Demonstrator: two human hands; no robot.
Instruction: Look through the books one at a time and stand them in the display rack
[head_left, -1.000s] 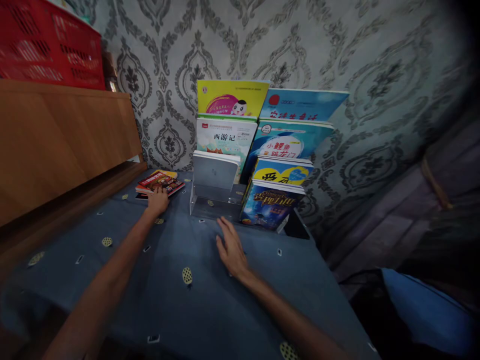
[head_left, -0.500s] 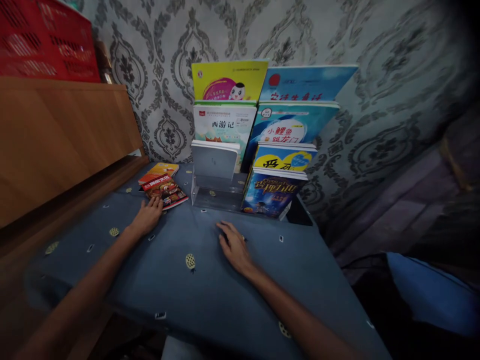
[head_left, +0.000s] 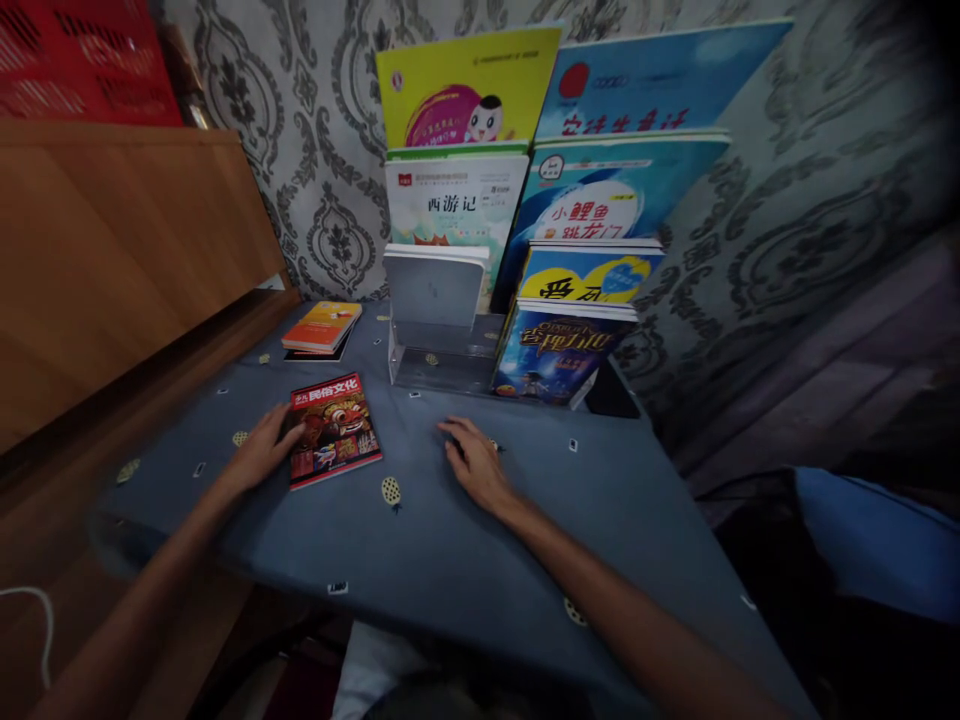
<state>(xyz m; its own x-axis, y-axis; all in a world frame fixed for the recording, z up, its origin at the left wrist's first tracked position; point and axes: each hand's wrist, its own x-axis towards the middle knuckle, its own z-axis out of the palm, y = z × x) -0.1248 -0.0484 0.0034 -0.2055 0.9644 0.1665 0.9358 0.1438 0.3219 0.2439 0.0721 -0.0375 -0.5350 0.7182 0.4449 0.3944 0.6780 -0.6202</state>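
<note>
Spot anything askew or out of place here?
One thing: the red-covered book lies flat and slightly skewed on the blue patterned tablecloth under the left hand, outside the clear tiered display stand, whose front-left slot is bare.

Seven books stood upright in one clear tiered rack [head_left: 442, 368] at twelve o'clock: three in the left column, four in the right. One red-covered book [head_left: 334, 428] lay flat on the blue cloth at ten o'clock. One small stack, an orange book [head_left: 322, 326] topping it, lay farther off at eleven o'clock; how many it held could not be told. One red crate [head_left: 71, 60] sat far at ten o'clock. Two hands were in view.
</note>
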